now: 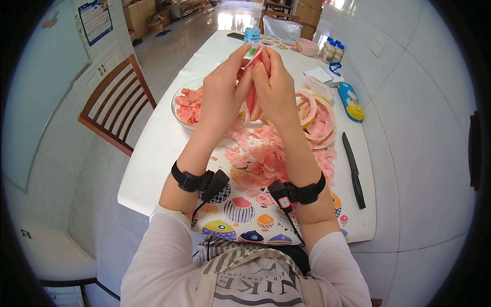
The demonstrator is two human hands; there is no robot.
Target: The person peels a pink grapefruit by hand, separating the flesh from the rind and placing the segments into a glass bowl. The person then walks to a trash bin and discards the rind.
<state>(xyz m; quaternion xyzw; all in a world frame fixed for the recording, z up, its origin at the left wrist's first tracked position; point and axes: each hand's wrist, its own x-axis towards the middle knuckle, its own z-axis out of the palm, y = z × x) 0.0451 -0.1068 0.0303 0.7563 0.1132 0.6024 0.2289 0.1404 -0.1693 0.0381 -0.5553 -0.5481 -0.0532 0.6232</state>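
Both hands are raised over the table around a pink pomelo segment (253, 100), partly hidden by the fingers. My left hand (226, 80) grips it from the left, and my right hand (274, 86) from the right, thumbs close together. Behind my left forearm stands a clear glass bowl (174, 111) filled with peeled pomelo flesh (188, 105). Below the hands lies a loose heap of thin pink membrane scraps (264, 153). To the right, thick curved pieces of pomelo rind (320, 126), pink inside with yellow edges, are stacked together.
A black knife (353, 169) lies at the table's right side, beyond the rind. Along the wall are a blue-and-yellow case (350, 101), several small blue-capped bottles (332, 50) and a pink bowl (307, 47). A blue-labelled bottle (252, 34) stands behind my hands. A wooden chair (119, 103) is at left.
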